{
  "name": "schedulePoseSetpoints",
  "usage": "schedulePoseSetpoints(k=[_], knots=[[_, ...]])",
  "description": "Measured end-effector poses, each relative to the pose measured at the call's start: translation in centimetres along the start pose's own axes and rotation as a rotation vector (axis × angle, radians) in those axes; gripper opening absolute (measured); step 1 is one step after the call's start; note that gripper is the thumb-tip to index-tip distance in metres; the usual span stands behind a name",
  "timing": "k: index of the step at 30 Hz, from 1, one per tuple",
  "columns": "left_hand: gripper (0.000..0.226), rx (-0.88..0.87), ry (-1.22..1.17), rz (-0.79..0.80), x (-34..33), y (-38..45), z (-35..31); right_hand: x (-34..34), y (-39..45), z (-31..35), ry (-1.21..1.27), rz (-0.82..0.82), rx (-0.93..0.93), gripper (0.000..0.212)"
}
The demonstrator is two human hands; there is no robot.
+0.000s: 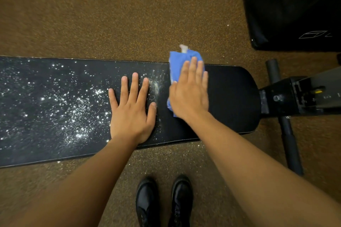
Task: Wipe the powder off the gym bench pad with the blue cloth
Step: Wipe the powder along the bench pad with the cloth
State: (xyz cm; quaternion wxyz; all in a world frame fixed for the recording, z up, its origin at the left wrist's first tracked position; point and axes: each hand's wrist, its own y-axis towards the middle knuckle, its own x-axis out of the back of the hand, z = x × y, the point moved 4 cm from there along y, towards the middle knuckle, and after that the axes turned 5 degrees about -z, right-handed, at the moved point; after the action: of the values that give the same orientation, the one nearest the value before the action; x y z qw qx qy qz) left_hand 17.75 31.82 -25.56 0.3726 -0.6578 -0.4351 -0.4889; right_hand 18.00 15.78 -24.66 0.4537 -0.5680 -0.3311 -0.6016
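Observation:
A long black gym bench pad [230, 97] runs across the view from left to right. White powder [73, 108] speckles its left and middle parts; the right end looks clean. My right hand [190, 92] presses flat, fingers straight, on a folded blue cloth [175, 66] at the pad's far edge, right of centre. A white tag sticks out of the cloth's far end. My left hand [132, 108] rests flat on the pad with fingers spread, just left of the cloth, at the edge of the powdered area.
The bench's metal frame [302, 96] and a black crossbar [287, 125] lie to the right. A large black padded block [295, 9] stands at the upper right. Brown speckled floor surrounds the bench. My black shoes [164, 201] stand below the near edge.

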Motion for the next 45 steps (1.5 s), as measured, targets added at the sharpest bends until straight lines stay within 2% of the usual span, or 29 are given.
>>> schedulePoseSetpoints(k=[4,8,11,13,15,18,21,23,26,29,32,35,37,45], knots=[[0.067,-0.007,0.008,0.008,-0.1,0.1,0.0,-0.7,-2.0,2.4,-0.011,0.000,0.183,0.066],[0.067,-0.007,0.001,0.003,-0.1,0.1,0.1,-1.0,-6.6,-0.3,-0.011,0.032,0.338,0.065],[0.066,-0.009,0.007,0.003,0.1,0.0,0.2,-0.7,-5.8,-1.7,-0.016,0.045,0.235,0.064],[0.066,-0.005,0.010,0.008,0.0,0.0,0.1,-0.4,-3.6,-0.5,-0.001,0.030,0.103,0.067],[0.066,-0.002,0.012,0.009,-0.1,0.0,0.1,-0.3,-1.8,1.8,0.013,0.009,0.054,0.068],[0.064,-0.006,0.009,0.013,-0.2,0.0,0.2,-0.7,-1.5,3.8,0.014,0.029,0.161,0.067],[0.066,-0.015,-0.006,0.018,-0.2,0.1,0.1,-0.8,-4.2,2.2,0.004,0.039,0.307,0.064],[0.066,-0.020,-0.003,0.014,-0.1,0.1,0.2,-0.6,-5.6,0.4,-0.023,0.040,0.335,0.064],[0.066,-0.019,0.010,0.013,-0.1,0.1,0.3,-0.5,-3.6,-0.9,-0.050,0.049,0.179,0.064],[0.066,-0.019,0.016,0.014,-0.2,0.0,0.2,-0.1,-0.6,0.9,-0.024,0.013,0.014,0.066],[0.066,-0.016,0.021,0.020,-0.3,0.0,0.2,-0.5,-1.0,2.3,-0.036,0.004,0.113,0.065],[0.066,-0.030,0.022,0.033,-0.3,0.1,0.1,-0.8,-5.3,1.9,-0.034,-0.009,0.290,0.063],[0.066,-0.037,0.028,0.042,-0.3,0.2,0.2,-1.3,-7.4,1.0,-0.023,-0.009,0.338,0.063],[0.069,-0.023,-0.075,0.009,0.3,-0.1,0.5,-1.4,-7.3,1.3,-0.019,-0.015,0.244,0.065]])
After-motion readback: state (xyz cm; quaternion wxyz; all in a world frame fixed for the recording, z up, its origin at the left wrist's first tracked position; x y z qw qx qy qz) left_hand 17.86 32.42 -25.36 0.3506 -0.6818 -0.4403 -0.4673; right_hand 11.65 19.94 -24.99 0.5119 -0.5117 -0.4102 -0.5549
